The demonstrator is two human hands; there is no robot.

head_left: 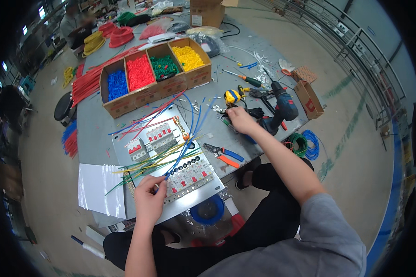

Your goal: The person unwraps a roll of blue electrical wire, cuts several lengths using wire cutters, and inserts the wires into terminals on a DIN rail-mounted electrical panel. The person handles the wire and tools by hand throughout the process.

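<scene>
My left hand (149, 199) is closed in a pinch on the end of a blue wire (174, 167), at the left end of the lower row of circuit breakers (189, 179). These sit on a metal mounting plate (213, 188) at the table's near edge. Green and yellow-green wires (141, 170) lie across the plate, between that row and the upper breakers (161, 135). My right hand (241, 121) reaches to the right, fingers closed among small dark items beside the tape measure (232, 96). What it grips is hidden. Wire strippers (224, 153) with blue and orange handles lie between my hands.
A divided cardboard box (145, 98) of blue, red, green and yellow caps stands behind the plate. On the right are a cordless drill (284, 108), a screwdriver (249, 80) and pliers (261, 95). White sheets (99, 189) overhang at left; a blue coil (207, 210) sits below the edge.
</scene>
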